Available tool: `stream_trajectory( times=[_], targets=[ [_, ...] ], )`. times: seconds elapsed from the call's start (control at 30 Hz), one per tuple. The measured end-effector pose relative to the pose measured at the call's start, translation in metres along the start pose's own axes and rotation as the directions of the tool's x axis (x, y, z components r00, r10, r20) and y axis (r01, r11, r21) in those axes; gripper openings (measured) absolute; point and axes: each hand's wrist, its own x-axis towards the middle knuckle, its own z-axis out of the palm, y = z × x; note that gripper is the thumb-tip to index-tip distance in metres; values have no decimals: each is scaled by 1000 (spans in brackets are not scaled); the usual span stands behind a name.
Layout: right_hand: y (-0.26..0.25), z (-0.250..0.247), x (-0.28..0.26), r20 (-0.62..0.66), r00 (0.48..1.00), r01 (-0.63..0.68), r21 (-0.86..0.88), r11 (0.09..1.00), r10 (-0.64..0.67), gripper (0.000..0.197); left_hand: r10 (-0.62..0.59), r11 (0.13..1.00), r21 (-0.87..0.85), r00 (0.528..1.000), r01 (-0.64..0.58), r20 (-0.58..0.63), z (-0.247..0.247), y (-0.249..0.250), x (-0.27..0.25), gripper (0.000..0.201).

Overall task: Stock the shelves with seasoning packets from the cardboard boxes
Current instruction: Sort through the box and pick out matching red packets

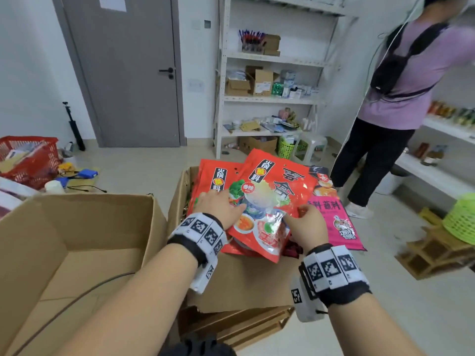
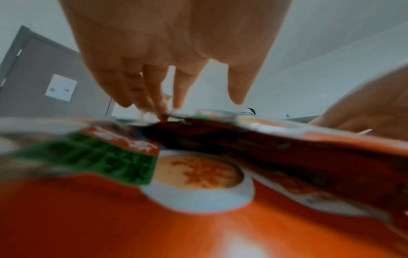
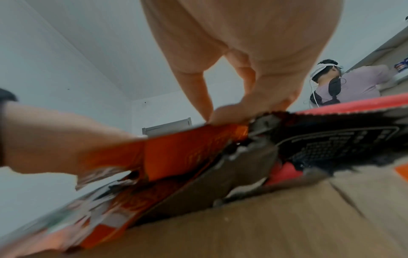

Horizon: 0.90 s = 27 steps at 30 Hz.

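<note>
Pale tiled floor (image 1: 385, 291) carries two open brown cardboard boxes, and the nearer part of the scene is the person's two forearms with black-and-white patterned wristbands. Left of the left hand (image 1: 218, 205) stands the large open cardboard box (image 1: 77, 240), its inside bare brown board. Under both hands sits the second cardboard box (image 1: 244, 283), heaped with glossy red seasoning packets (image 1: 270, 201) printed with hotpot pictures. The left hand's fingers (image 2: 154, 90) are spread nearly straight and lie flat on the top red packet, tips touching its surface. The right hand (image 1: 307, 227) pinches that packet's near edge, its thumb and curled fingers (image 3: 232, 115) clamped on the foil, as the right wrist view shows. Just right of the right hand's fingers a bright pink seasoning packet (image 1: 334, 222) lies over the box's edge. Beyond the fingertips more red packets fan out towards the far rim. Further right of the fingers a person in a lilac shirt and dark trousers (image 1: 401, 98) stands facing white shelves (image 1: 437, 176). Far beyond the fingers a white metal shelving unit (image 1: 270, 98) with small cartons stands beside a grey door (image 1: 128, 73), and far left a red plastic basket (image 1: 28, 160) rests on the floor.
</note>
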Motion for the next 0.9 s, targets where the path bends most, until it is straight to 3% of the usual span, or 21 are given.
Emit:
stream_trajectory(
  times=[0.1, 0.17, 0.27, 0.33, 0.4, 0.47, 0.5, 0.6, 0.67, 0.8, 0.9],
  targets=[
    [2, 5, -5, -75, 997, 37, 100, 994, -30, 49, -94, 973, -207, 994, 103, 52, 2, 1, 8, 69],
    [3, 5, -5, -102, 995, 38, 206, 978, -17, 52, -63, 922, -377, 995, 86, 73, 5, -2, 4, 54],
    [3, 5, 1, -124, 988, -37, 359, 933, 87, 53, -14, 849, -529, 1000, 2, -18, 4, -16, 0, 21],
    [3, 6, 8, -117, 978, -112, 394, 912, 171, 57, -36, 804, -594, 995, -26, -93, -2, -34, 1, 18],
    [-1, 8, 10, -99, 977, -138, 380, 915, 188, 46, -51, 774, -633, 992, -33, -114, -6, -49, 3, 18],
    [-4, 13, 11, -59, 980, -147, 414, 898, 188, 25, -67, 775, -632, 994, -1, -83, -6, -56, 4, 22],
    [-7, 15, 10, -42, 978, -167, 445, 880, 206, 25, -81, 755, -655, 996, 32, -45, -5, -58, 4, 24],
    [-16, 20, 12, -35, 973, -170, 556, 814, 227, 24, -76, 604, -787, 992, 125, 99, -3, -58, 4, 34],
    [-26, 17, 10, -117, 977, -89, 530, 844, 176, 25, -69, 613, -783, 994, 109, 84, -2, -58, 6, 33],
    [-35, -1, 10, -334, 942, 125, 281, 951, -25, 36, -82, 650, -759, 996, 37, -22, -5, -54, 8, 21],
    [-31, -11, 8, -309, 949, 55, 340, 939, 56, 32, -85, 644, -765, 994, 8, -62, -6, -52, 7, 22]
  ],
)
